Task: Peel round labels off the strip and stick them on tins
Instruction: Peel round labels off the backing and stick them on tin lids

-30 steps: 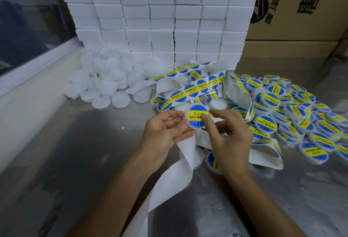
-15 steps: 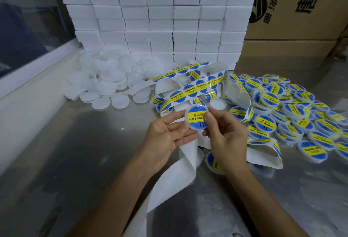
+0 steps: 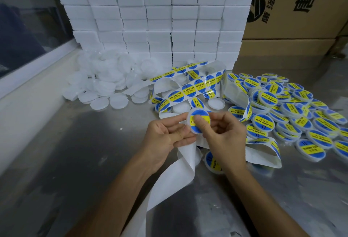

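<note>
My left hand (image 3: 165, 137) grips a small round white tin (image 3: 202, 115) by its left edge and also pinches the bare white backing strip (image 3: 169, 180) that trails down toward me. A blue and yellow round label covers the tin's face. My right hand (image 3: 224, 138) holds the tin from the right, its thumb pressing flat on the label. The label strip (image 3: 190, 90) with several blue and yellow labels loops across the table behind my hands.
A heap of labelled tins (image 3: 293, 108) lies at the right. Unlabelled white tins (image 3: 101, 84) are piled at the back left. A wall of white boxes (image 3: 154, 20) and cardboard cartons (image 3: 297, 7) stand behind. A window ledge (image 3: 28, 90) runs along the left.
The label went from held above the tin to stuck on it. My right thumb has slid onto the label's middle, and the tin has turned a little.
</note>
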